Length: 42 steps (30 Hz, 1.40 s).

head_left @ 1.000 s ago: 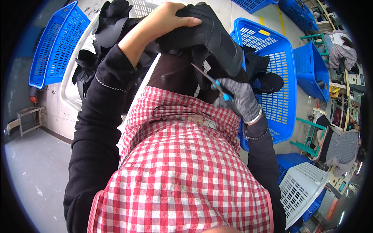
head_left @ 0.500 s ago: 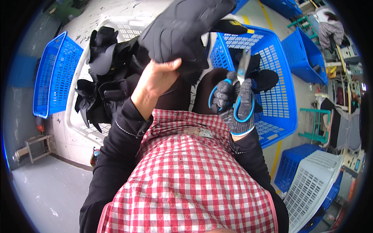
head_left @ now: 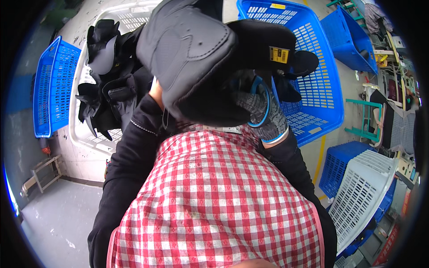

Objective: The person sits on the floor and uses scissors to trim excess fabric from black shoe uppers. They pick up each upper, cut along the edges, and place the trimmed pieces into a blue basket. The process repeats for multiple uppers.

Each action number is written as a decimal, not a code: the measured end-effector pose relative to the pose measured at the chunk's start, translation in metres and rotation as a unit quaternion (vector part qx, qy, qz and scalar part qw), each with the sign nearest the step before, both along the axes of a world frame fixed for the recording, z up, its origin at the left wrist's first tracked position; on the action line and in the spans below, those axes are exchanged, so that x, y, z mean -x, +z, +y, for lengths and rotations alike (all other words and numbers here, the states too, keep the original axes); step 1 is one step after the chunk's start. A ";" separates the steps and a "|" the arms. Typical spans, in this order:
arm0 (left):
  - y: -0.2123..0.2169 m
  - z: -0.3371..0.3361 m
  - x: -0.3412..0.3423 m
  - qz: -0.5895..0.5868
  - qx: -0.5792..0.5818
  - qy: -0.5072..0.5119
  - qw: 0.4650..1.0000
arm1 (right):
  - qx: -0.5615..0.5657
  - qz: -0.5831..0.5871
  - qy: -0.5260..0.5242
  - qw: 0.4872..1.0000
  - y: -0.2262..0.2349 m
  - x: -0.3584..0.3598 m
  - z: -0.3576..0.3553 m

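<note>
Shoe upper now turned lapward, between white basket's right edge and blue basket's left; scissors now at its opening, within reach. Right hand: fingers round handles. Left hand: fingers hidden, cannot tell.

The black piece hides most of the left hand.

At the far left, a blue basket stood near a small pale stand. To the right, a yellow line marked the floor near a green frame, while a tilted whitish basket with slotted sides partly hid a blue crate.
</note>
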<state>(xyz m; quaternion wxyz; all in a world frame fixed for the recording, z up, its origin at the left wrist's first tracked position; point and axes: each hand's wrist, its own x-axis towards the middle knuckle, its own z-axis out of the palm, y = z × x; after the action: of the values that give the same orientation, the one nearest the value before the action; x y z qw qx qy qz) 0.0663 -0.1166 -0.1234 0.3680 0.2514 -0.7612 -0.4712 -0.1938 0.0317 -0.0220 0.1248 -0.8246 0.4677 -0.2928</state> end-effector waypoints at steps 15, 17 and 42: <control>0.167 0.066 0.080 -0.281 0.352 0.068 0.890 | -0.169 -0.330 -0.233 0.899 -0.001 0.019 -0.006; 0.139 0.072 0.079 -0.480 0.271 0.033 0.834 | -0.219 -0.363 -0.254 0.869 -0.006 0.014 -0.002; 0.025 0.020 0.079 -0.047 0.174 -0.095 0.979 | -0.224 0.160 -0.065 0.959 0.026 0.116 0.000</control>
<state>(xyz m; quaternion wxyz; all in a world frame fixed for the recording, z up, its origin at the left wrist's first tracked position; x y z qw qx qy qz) -0.0129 -0.0969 -0.0985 0.3235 0.1316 -0.8683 -0.3522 -0.3101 0.0317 0.0043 0.2105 -0.7792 0.5881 -0.0524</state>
